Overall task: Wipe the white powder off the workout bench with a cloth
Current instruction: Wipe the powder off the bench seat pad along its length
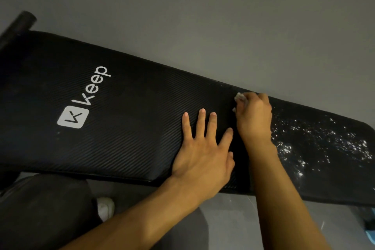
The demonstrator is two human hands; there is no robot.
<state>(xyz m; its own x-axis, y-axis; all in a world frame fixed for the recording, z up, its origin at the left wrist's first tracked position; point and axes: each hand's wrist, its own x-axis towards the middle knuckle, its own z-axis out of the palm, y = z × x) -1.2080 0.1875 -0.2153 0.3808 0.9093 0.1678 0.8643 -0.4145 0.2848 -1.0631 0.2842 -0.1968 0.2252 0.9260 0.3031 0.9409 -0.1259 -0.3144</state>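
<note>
A black ribbed bench (125,119) runs across a dim room, with a grey floor (203,16) beyond it. White "Keep" lettering and a square logo (73,116) sit on the pad, well left of the hands. White powder (324,144) is scattered over the bench's right end. The left hand (203,154) lies flat on the pad, fingers spread wide, holding nothing. Just right of it, the right hand (254,117) is fisted around a white cloth (240,97) at the bench's far edge, beside the powder.
</note>
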